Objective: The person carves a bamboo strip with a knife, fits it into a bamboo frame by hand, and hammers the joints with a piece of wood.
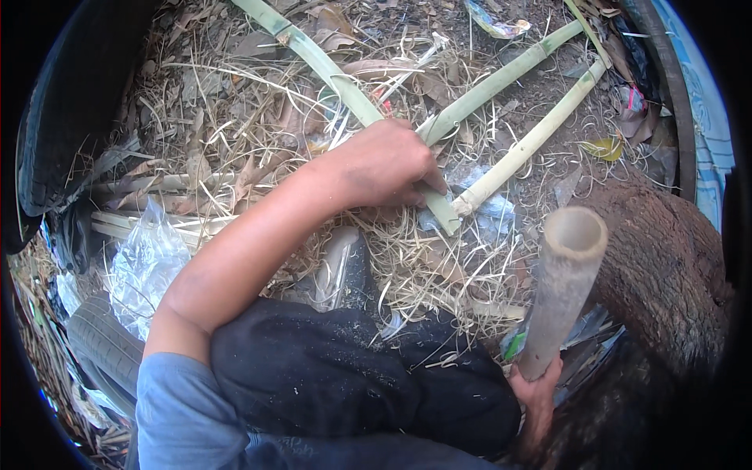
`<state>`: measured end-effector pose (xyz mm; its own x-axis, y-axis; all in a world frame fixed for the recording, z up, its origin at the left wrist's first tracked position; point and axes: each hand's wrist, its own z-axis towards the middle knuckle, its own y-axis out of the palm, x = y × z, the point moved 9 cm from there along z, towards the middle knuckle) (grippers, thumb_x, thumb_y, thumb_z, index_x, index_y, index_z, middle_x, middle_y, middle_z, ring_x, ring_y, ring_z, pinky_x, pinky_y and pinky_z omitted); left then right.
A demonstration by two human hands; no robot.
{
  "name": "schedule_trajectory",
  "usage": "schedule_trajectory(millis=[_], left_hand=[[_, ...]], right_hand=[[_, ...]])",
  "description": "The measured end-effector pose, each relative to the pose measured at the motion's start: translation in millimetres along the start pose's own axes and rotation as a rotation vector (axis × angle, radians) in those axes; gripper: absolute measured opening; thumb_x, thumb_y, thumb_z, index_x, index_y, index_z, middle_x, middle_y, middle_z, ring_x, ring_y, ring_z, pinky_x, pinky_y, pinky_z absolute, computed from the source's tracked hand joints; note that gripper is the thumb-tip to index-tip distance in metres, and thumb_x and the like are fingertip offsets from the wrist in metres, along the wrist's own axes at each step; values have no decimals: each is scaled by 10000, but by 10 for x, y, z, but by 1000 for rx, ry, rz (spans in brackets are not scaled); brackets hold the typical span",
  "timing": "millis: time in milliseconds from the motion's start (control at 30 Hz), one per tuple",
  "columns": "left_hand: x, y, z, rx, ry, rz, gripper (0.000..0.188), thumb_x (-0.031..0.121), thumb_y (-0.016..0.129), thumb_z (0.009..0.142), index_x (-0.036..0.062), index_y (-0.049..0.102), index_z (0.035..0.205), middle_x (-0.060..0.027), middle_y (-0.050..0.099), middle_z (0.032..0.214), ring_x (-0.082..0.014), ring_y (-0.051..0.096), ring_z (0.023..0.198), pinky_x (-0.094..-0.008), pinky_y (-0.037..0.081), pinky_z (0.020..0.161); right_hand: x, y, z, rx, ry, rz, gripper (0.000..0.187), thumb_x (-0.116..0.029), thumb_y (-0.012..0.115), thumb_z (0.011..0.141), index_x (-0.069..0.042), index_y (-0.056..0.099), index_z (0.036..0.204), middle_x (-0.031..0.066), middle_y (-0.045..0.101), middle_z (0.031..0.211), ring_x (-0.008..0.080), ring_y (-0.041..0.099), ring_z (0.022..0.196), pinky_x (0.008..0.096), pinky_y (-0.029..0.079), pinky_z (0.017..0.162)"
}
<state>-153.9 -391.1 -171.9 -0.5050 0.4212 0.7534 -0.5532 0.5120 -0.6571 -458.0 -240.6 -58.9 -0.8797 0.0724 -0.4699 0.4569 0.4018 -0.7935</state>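
My left hand (392, 163) is closed around a long green bamboo strip (329, 69), which runs from the far left down to a cut end just past my fingers. A second green bamboo strip (501, 84) slants from the far right to the same hand; whether the fingers touch it is hidden. Beside it, a pale bamboo strip (533, 145) lies with its near end close to the gripped one. On the right, my right hand (539, 384) grips the lower part of a hollow bamboo tube (560, 290), which stands tilted with its open mouth upward.
Thin bamboo shavings (423, 266) and dry leaves litter the ground. A thick tree trunk (658, 258) rises at the right. Clear plastic wrap (149, 266) and a black tyre (106, 345) are at the left. A blue sheet (693, 94) hangs at the far right.
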Motion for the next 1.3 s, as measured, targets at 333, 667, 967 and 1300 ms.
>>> schedule_trajectory(millis=[333, 667, 967, 1300], left_hand=[[0, -1, -2, -2, -12, 21, 288, 170, 778, 679, 157, 747, 965, -9, 718, 898, -199, 653, 872, -356, 418, 829], [-69, 22, 43, 0, -38, -21, 284, 171, 794, 666, 166, 758, 947, -8, 719, 854, -200, 648, 800, -351, 432, 824], [-33, -5, 19, 45, -3, 17, 272, 183, 795, 658, 173, 762, 927, -3, 715, 793, -209, 649, 756, -365, 452, 797], [5, -17, -14, 59, 8, 42, 251, 194, 806, 657, 159, 764, 903, -17, 716, 768, -202, 646, 734, -358, 457, 789]], right_hand=[[-32, -8, 196, -196, 152, -249, 443, -96, 700, 585, 0, 589, 1004, 166, 676, 784, 291, 706, 733, 374, 538, 698], [-123, -225, 67, -167, 264, -89, 439, -101, 703, 581, 0, 593, 994, 166, 676, 791, 279, 708, 737, 360, 536, 701], [-321, -202, 84, -114, 171, -70, 439, -116, 708, 576, -7, 596, 986, 157, 678, 797, 290, 705, 743, 352, 533, 700], [-27, -43, 91, -288, 314, -276, 407, -130, 710, 582, -13, 591, 954, 195, 677, 819, 326, 701, 762, 383, 534, 704]])
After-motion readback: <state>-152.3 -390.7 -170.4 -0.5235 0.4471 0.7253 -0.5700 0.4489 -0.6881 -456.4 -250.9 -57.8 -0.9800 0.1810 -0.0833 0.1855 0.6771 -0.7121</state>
